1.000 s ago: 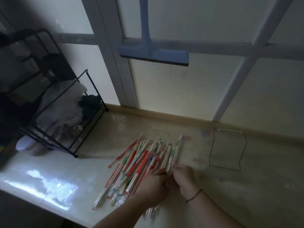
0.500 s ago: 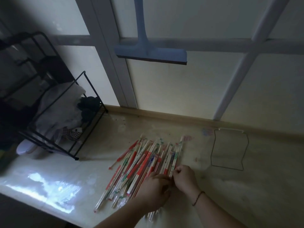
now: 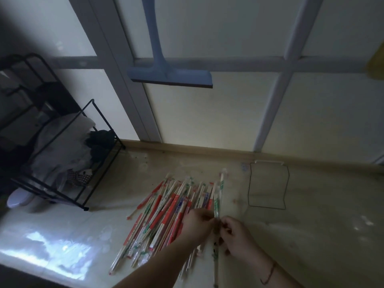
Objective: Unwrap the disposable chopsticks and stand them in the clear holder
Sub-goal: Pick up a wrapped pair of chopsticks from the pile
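Both hands pinch one wrapped pair [image 3: 217,201] at the right edge of the pile [image 3: 164,213] of wrapped chopsticks on the desk [image 3: 311,235]: the left hand [image 3: 198,225] and right hand [image 3: 234,239] have their fingers curled round its middle. The clear holder [image 3: 268,185] stands to the right of the pile, near the wall, well apart from the black rack [image 3: 68,163] at the left.

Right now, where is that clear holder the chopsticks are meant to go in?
In the head view the clear holder stands on the counter at right, against the wall ledge, just right of the chopstick pile and beyond the right hand.
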Available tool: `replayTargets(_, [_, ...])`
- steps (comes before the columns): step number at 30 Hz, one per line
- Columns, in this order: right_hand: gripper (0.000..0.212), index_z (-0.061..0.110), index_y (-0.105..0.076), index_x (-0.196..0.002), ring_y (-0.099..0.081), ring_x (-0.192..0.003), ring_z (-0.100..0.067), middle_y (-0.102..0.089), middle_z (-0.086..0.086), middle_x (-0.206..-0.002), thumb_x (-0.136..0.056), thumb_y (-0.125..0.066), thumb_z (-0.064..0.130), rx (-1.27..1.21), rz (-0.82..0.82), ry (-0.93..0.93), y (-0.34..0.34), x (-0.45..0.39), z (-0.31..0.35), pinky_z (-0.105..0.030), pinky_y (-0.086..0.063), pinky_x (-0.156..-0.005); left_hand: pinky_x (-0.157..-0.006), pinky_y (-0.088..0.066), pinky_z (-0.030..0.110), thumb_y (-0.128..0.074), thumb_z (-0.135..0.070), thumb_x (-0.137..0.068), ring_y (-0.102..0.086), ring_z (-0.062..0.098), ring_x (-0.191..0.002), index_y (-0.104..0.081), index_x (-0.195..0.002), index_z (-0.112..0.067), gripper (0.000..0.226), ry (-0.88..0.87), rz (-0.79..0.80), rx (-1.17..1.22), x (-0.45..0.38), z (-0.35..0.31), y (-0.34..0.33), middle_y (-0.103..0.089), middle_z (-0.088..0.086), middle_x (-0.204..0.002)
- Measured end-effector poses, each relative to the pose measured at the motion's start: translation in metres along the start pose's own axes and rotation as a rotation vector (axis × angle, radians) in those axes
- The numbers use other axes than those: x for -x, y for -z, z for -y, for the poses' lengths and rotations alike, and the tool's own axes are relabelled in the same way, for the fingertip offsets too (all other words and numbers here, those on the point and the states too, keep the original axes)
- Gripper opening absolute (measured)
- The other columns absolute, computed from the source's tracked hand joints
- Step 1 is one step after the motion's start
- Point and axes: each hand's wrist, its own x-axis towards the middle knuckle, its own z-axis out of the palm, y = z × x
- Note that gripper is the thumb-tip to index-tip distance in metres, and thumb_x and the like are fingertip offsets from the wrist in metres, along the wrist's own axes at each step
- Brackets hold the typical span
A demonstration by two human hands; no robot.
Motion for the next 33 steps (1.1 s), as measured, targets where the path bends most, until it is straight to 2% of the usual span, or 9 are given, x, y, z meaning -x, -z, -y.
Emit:
replayTargets(4, [0.016,0.023,-0.060,-0.081,-0.050,-0.055,-0.004,-0.058,0.002,-0.068,-0.089,-0.057,0.010,0.118,-0.028,0.049,0.007,0.007,-0.016,-0.028,-0.045,-0.053,-0.047,-0.044,0.019,-0.067,-0.014,-0.081,-0.052,0.000,-0.046,-0.072,-0.068,-0.018,0.014,0.056,-0.012,-0.012,0.005,-0.002,-0.009,-0.063,-0.004,-0.058])
replayTargets(7, [0.016,0.026,-0.054,-0.073,-0.052,-0.060,-0.006,-0.059,0.005,-0.070,-0.087,-0.061,0.019,0.211,-0.141,0.063,0.007,0.013,-0.021,-0.033,-0.047,-0.064,-0.050,-0.050,0.030,-0.063,-0.007,-0.080,-0.055,0.013,-0.048,-0.068,-0.062,-0.008,0.019,0.142,-0.068,0.028,0.013,0.000,-0.009,-0.059,0.003,-0.055])
replayTargets(9, [0.010,0.033,-0.054,-0.081,-0.057,-0.072,-0.002,-0.061,0.013,-0.079,-0.087,-0.062,0.031,0.244,-0.181,0.099,0.007,0.024,-0.018,-0.028,-0.049,-0.071,-0.051,-0.048,0.031,-0.066,-0.003,-0.082,-0.058,0.020,-0.051,-0.066,-0.058,-0.012,0.026,0.224,-0.108,0.208,0.018,-0.003,-0.006,-0.060,0.007,-0.057])
replayTargets(12, [0.003,0.049,-0.055,-0.086,-0.056,-0.076,0.007,-0.062,0.026,-0.076,-0.087,-0.057,0.051,0.214,-0.006,0.103,0.004,0.050,-0.007,-0.017,-0.045,-0.072,-0.054,-0.047,0.028,-0.066,-0.002,-0.088,-0.062,0.022,-0.056,-0.062,-0.074,-0.004,0.015,0.293,-0.067,0.580,0.033,-0.019,0.004,-0.061,0.014,-0.068])
replayTargets(14, [0.012,0.033,-0.064,-0.082,-0.059,-0.062,0.001,-0.069,0.013,-0.068,-0.091,-0.058,0.039,0.059,0.043,0.071,0.007,0.071,-0.001,-0.023,-0.048,-0.067,-0.061,-0.050,0.030,-0.064,-0.003,-0.090,-0.063,0.020,-0.060,-0.061,-0.077,-0.004,0.013,0.247,-0.040,0.685,0.045,-0.033,0.012,-0.063,0.012,-0.071])
replayTargets(17, [0.019,0.010,-0.063,-0.083,-0.050,-0.043,-0.010,-0.060,-0.005,-0.050,-0.098,-0.051,0.013,-0.099,0.077,0.049,0.023,0.098,0.011,-0.023,-0.038,-0.051,-0.071,-0.055,0.034,-0.061,-0.009,-0.094,-0.065,0.021,-0.071,-0.069,-0.081,-0.006,0.016,0.115,-0.041,0.755,0.058,-0.061,0.026,-0.069,0.009,-0.076])
replayTargets(21, [0.024,0.005,-0.063,-0.091,-0.046,-0.042,-0.011,-0.060,-0.007,-0.053,-0.098,-0.050,0.023,-0.205,0.099,0.059,0.050,0.112,0.026,-0.020,-0.034,-0.048,-0.079,-0.059,0.040,-0.057,-0.012,-0.096,-0.072,0.029,-0.085,-0.070,-0.099,0.000,0.018,0.012,-0.133,0.932,0.065,-0.100,0.041,-0.074,0.019,-0.097])
replayTargets(26, [0.017,0.001,-0.066,-0.082,-0.048,-0.042,-0.016,-0.060,-0.016,-0.051,-0.094,-0.056,0.006,-0.276,-0.082,0.152,0.071,0.125,0.022,-0.019,-0.035,-0.045,-0.070,-0.060,0.033,-0.056,-0.010,-0.097,-0.074,0.028,-0.086,-0.070,-0.097,-0.001,0.017,-0.038,-0.136,0.988,0.076,-0.125,0.039,-0.074,0.018,-0.096])
replayTargets(33, [0.021,-0.002,-0.067,-0.074,-0.044,-0.040,-0.013,-0.055,-0.013,-0.047,-0.092,-0.056,0.000,-0.333,-0.144,0.169,0.074,0.137,0.018,-0.018,-0.034,-0.044,-0.068,-0.059,0.030,-0.060,-0.012,-0.095,-0.074,0.025,-0.086,-0.069,-0.100,0.000,0.016,0.066,-0.086,0.987,0.084,-0.133,0.004,-0.076,0.014,-0.092])
